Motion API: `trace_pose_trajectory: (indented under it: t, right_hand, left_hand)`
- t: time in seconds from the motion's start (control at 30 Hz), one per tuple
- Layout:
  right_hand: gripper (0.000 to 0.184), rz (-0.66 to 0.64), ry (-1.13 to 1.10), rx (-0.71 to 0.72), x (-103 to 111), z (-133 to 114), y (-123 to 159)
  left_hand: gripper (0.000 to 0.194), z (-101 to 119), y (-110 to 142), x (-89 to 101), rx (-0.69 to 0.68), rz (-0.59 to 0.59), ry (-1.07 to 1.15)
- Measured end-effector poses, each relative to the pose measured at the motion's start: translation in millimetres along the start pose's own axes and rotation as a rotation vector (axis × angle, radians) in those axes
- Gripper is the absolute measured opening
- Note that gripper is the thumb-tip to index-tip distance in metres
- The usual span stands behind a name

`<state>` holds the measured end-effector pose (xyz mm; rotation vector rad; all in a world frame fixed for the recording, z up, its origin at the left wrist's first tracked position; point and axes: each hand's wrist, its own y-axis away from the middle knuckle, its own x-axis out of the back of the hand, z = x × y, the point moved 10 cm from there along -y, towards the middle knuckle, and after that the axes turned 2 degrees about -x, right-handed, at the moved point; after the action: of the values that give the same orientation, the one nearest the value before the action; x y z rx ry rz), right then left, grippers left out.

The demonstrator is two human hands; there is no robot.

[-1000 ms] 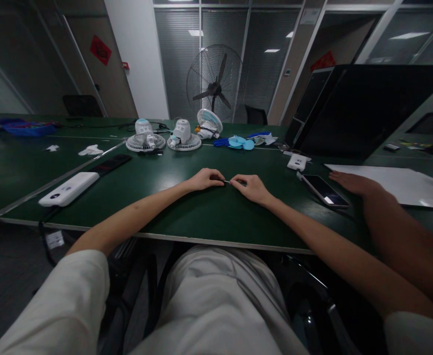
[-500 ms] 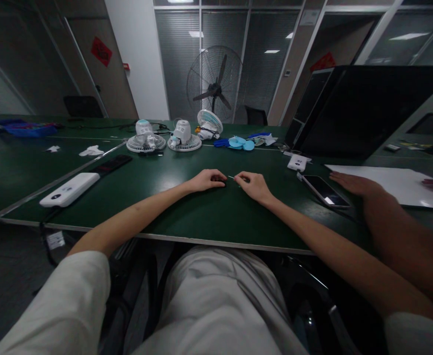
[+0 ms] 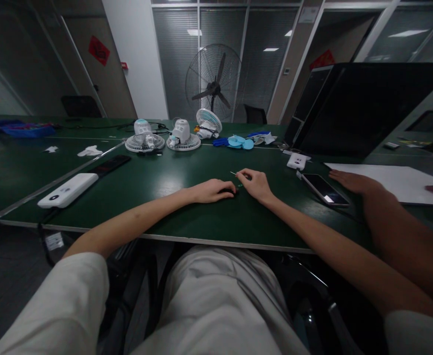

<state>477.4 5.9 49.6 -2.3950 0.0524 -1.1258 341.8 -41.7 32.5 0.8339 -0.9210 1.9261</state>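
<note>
My right hand (image 3: 255,185) pinches a thin, pale, needle-like rod (image 3: 233,173) between thumb and fingertips, its free end pointing left. Just below and to the left, my left hand (image 3: 214,191) rests low over the green table (image 3: 187,217) with its fingers curled and thumb close to the fingertips. Something small and dark shows at those fingertips, too small to name. Between the two hands lies a tiny green piece (image 3: 240,185), partly hard to tell from the tabletop.
Small white fans (image 3: 182,140) stand at the back beside blue fan blades (image 3: 240,142). To the left lies a white power bank (image 3: 68,190); to the right, a phone (image 3: 325,189) and a white box (image 3: 297,161). Another person's hand (image 3: 355,181) rests by a white sheet (image 3: 390,180).
My left hand has moved right and towards me, now below the rod. My right hand has barely shifted, still with the rod. The tiny green piece has come into sight.
</note>
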Motion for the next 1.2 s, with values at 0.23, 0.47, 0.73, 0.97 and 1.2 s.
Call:
trace_pose_trajectory:
  t: [0.23,0.47,0.73,0.97,1.2]
  right_hand:
    - [0.033,-0.002,0.011,0.005,-1.6,0.7,-0.1]
    - [0.032,0.022,0.02,0.005,-1.3,1.6,-0.5]
    - [0.034,0.007,0.009,0.026,-3.0,3.4,-0.6]
    - [0.033,0.039,0.021,0.002,-1.2,6.4,-1.7]
    - [0.033,0.089,0.058,-0.051,7.1,7.6,0.4]
  left_hand:
    - [0.021,28.0,-2.1,-12.2,-0.039,-0.007,0.022]
    - [0.022,32.8,-4.6,-28.5,-0.003,-0.103,-0.007]
    - [0.021,35.0,-4.5,-26.7,-0.019,-0.098,-0.011]
    - [0.02,28.6,-11.6,-13.8,0.02,0.012,-0.055]
    - [0.024,16.8,-14.5,-21.8,0.039,-0.033,-0.045]
